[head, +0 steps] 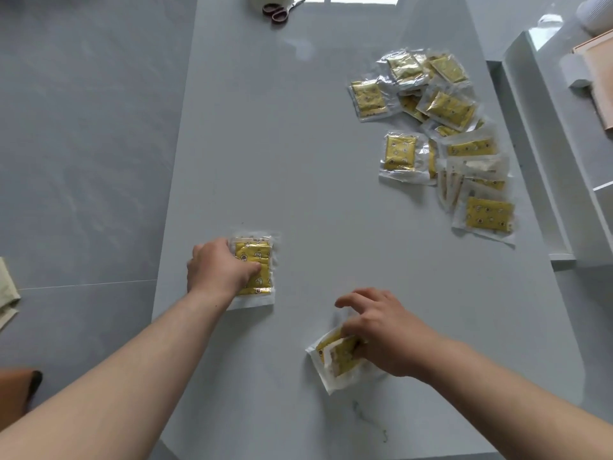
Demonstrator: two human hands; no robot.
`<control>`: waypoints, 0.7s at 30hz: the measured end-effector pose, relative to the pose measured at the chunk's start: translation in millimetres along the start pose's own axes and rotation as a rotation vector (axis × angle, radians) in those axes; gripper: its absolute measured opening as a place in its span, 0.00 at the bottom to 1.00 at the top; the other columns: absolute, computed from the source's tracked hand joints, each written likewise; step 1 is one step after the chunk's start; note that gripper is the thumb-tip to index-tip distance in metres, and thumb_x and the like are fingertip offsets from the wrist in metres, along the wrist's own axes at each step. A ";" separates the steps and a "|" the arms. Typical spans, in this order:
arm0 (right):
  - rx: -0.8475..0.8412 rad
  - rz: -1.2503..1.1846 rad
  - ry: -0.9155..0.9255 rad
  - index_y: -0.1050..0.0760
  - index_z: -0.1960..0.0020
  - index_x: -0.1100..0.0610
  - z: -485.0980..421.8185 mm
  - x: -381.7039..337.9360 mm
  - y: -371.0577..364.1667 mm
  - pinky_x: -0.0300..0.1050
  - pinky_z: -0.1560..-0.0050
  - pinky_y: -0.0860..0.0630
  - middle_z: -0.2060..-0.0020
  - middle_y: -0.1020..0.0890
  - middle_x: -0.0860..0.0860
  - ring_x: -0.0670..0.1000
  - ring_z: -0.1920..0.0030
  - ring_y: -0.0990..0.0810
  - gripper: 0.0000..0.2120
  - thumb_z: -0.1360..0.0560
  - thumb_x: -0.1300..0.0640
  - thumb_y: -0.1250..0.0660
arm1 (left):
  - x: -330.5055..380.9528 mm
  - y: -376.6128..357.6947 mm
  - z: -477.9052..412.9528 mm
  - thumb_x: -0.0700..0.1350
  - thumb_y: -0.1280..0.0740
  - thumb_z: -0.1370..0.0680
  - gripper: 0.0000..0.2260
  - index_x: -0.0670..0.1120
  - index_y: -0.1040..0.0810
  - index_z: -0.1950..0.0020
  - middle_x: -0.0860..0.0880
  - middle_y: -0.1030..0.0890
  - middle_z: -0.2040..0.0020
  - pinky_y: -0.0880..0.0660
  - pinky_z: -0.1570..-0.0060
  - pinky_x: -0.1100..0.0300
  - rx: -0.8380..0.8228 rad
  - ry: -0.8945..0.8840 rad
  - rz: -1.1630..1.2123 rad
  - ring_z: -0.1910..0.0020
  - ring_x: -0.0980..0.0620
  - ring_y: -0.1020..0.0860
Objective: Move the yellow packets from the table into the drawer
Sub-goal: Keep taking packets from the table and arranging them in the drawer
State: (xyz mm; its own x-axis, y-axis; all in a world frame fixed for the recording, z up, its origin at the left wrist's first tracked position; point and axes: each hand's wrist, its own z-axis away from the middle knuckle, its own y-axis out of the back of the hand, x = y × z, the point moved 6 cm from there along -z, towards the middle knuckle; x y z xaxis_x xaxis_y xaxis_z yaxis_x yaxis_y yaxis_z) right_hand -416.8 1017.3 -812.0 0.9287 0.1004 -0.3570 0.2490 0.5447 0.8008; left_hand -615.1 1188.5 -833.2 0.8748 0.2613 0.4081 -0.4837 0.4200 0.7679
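Yellow packets in clear wrappers lie on a grey table (298, 161). My left hand (217, 267) grips the left side of a small stack of packets (260, 260) near the table's left edge. My right hand (381, 330) closes on two packets (331, 356) near the front, thumb and fingers pinching them. A loose pile of several packets (444, 141) is spread at the far right of the table. An open white drawer (530, 154) stands just beyond the table's right edge.
Red-handled scissors (280, 9) lie at the table's far end beside a pale roll. A white cabinet with a brown board (597, 78) is at the right. Grey floor lies to the left.
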 end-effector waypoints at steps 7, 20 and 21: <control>0.017 0.008 -0.043 0.22 0.43 0.46 1.5 1.5 -3.9 0.45 0.40 0.35 0.45 0.22 0.47 0.54 0.40 0.27 0.14 0.29 0.50 0.30 | 0.9 -1.5 4.5 0.47 0.22 0.36 0.23 0.44 0.30 0.49 0.48 0.24 0.58 0.22 0.56 0.50 -0.043 0.000 0.146 0.56 0.44 0.23; 0.081 -0.682 -0.598 0.20 0.58 0.50 49.2 11.4 -17.9 0.43 0.55 0.22 0.60 0.21 0.43 0.44 0.59 0.21 0.04 0.31 0.51 0.29 | -21.0 3.8 50.8 0.31 0.28 0.29 0.13 0.41 0.24 0.48 0.39 0.17 0.52 0.20 0.57 0.49 -0.311 0.188 0.771 0.58 0.42 0.17; 0.147 -0.828 -0.662 0.20 0.60 0.51 56.7 8.5 -14.9 0.44 0.56 0.20 0.62 0.18 0.45 0.44 0.61 0.19 0.02 0.31 0.54 0.28 | -22.1 8.5 60.2 0.30 0.29 0.29 0.13 0.40 0.24 0.47 0.38 0.17 0.52 0.19 0.58 0.49 -0.345 0.204 0.826 0.57 0.42 0.17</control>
State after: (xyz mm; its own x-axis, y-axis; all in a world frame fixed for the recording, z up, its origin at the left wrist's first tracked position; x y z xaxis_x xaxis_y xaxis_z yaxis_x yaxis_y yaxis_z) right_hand -397.0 962.8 -799.7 0.4084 -0.7507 -0.5193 0.8601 0.1260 0.4943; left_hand -636.7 1133.9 -805.9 0.2408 0.7286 0.6412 -0.9635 0.2591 0.0673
